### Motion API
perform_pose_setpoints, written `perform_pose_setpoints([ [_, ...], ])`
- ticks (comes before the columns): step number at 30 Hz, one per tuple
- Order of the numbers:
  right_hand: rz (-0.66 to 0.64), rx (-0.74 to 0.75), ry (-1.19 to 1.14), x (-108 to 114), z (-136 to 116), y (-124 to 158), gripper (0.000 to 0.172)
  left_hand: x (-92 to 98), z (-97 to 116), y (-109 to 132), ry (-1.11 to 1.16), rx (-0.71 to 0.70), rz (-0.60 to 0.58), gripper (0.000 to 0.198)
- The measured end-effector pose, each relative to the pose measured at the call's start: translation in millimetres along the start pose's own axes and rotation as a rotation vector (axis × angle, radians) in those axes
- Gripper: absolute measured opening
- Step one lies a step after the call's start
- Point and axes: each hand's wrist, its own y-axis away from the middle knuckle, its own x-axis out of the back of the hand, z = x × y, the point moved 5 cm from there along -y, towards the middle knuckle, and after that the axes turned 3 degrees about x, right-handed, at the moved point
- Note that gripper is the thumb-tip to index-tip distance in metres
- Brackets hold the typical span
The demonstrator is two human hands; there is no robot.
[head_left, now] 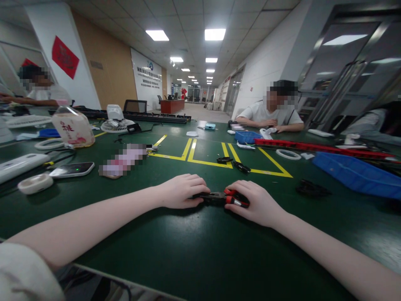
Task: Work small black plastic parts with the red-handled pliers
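Red-handled pliers (217, 196) are in my right hand (255, 202), its fingers wrapped round the handles. Their dark jaws point left and meet a small black piece (200, 195) pinched in the fingers of my left hand (184, 191). Whether the jaws grip the piece is too small to tell. Both hands are just above the green table (188, 251), in front of yellow tape outlines (209, 162). Black parts (241, 167) lie on the tape beyond my hands, and more dark parts (312, 188) lie to the right.
On the right are a blue tray (354, 171), a white ring (288, 154) and a long red strip (322, 149). A bottle (73, 127), a phone (72, 169) and a small fan (117, 121) stand or lie left. A person (272, 108) sits across the table.
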Motion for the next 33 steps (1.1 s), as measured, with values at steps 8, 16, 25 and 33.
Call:
perform_pose_setpoints([
  [8,0.015,0.004,-0.001,1.3,-2.2,-0.1,0.032,1.1,1.0,0.3,0.008,-0.001,0.005,0.027],
  [16,0.05,0.024,0.027,1.4,-1.7,0.2,0.035,2.3,1.5,-0.4,0.032,-0.014,0.015,0.027],
  [25,0.103,0.043,0.057,4.3,-2.8,2.0,0.037,1.9,0.8,0.5,0.017,-0.003,-0.003,0.026],
  [33,0.138,0.058,0.082,6.1,-3.7,2.5,0.038,0.6,-1.2,0.5,0.034,-0.006,-0.003,0.021],
])
